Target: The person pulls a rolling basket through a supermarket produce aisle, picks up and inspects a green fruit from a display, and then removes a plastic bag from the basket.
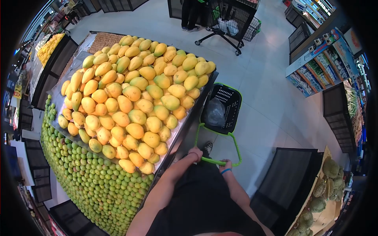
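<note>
A black shopping basket point(221, 108) with a green rim stands on the floor in front of me, beside the fruit stand. Inside it lies a clear plastic bag point(214, 113), its contents too dim to make out. The long green basket handle point(236, 147) reaches back toward my body. My left hand point(195, 153) is closed around the handle's left corner, close to the stand's edge. On the right, my right hand point(225, 165) grips the same handle near its other corner, below a blue wristband. Yellow mangoes point(132, 92) are heaped just left of the basket.
Small green round fruits point(94, 185) fill the stand's near-left part. Durians point(318, 204) lie on a stand at lower right. A shopping trolley point(232, 23) and a standing person point(191, 13) are ahead. A product shelf point(323, 65) stands right, across the tiled floor point(260, 94).
</note>
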Demonstrator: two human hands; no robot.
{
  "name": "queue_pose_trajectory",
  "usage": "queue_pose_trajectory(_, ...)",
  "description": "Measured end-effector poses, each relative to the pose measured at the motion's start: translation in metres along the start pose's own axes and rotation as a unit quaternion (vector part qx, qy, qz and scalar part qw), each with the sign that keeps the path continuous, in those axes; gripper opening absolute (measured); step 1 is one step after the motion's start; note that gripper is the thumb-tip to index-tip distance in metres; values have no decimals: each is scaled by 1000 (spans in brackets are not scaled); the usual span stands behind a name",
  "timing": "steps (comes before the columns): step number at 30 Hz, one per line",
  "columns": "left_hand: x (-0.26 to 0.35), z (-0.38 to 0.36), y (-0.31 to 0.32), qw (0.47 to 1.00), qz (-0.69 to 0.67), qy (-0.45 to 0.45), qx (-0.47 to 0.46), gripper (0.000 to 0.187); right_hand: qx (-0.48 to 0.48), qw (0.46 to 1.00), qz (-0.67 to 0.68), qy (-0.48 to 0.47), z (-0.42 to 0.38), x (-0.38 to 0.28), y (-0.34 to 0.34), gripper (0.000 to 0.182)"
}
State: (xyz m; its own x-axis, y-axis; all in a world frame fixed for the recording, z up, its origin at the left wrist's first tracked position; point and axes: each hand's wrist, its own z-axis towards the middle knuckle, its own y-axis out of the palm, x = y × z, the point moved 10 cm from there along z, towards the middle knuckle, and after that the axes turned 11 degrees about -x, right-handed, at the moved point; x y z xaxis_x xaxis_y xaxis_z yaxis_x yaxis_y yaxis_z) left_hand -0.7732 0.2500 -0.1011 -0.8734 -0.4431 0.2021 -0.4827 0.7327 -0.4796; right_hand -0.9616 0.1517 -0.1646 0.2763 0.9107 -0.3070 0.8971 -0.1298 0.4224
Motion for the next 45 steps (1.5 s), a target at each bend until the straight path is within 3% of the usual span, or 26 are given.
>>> queue_pose_trajectory(6, 43, 21, -51, 999, 12, 39, -27, 33, -3, 999, 8, -49, 17, -76, 21, 9)
queue_pose_trajectory(10, 63, 32, -85, 998, -12, 31, -50, 33, 19, 999, 8, -28, 22, -118, 38, 11)
queue_pose_trajectory(13, 72, 45, -104, 999, -27, 26, -28, 33, -17, 999, 10, -32, 38, -144, 50, 11)
queue_pose_trajectory(18, 81, 62, -146, 999, -21, 24, -19, 34, -64, 989, 135, -17, 59, -187, 88, 18)
queue_pose_trajectory(24, 93, 99, -167, 995, -50, 67, -56, 37, 26, 998, 62, 2, 76, -232, 108, 20)
queue_pose_trajectory(26, 105, 122, -181, 993, -32, 104, -35, 34, 8, 998, 53, 15, 93, -252, 115, 19)
queue_pose_trajectory(28, 119, 142, -188, 986, -36, 118, -117, 37, -9, 999, 42, 24, 105, -273, 124, 18)
queue_pose_trajectory(29, 124, 150, -203, 986, -38, 122, -111, 37, 0, 999, 25, 23, 110, -287, 129, 19)
queue_pose_trajectory(31, 131, 163, -216, 974, -98, 140, -152, 42, 3, 1000, -2, 21, 118, -315, 150, 20)
queue_pose_trajectory(34, 119, 288, -163, 896, -341, 267, -100, 40, 9, 1000, -23, 17, 130, -353, 181, 22)
queue_pose_trajectory(35, 120, 301, -163, 882, -361, 281, -111, 40, 23, 998, -46, 21, 134, -364, 192, 22)
queue_pose_trajectory(39, 128, 302, -199, 886, -348, 252, -173, 41, 19, 994, -78, 73, 171, -388, 221, 24)
queue_pose_trajectory(45, 142, 313, -272, 893, -332, 233, -196, 42, 19, 985, -162, 58, 196, -426, 285, 23)
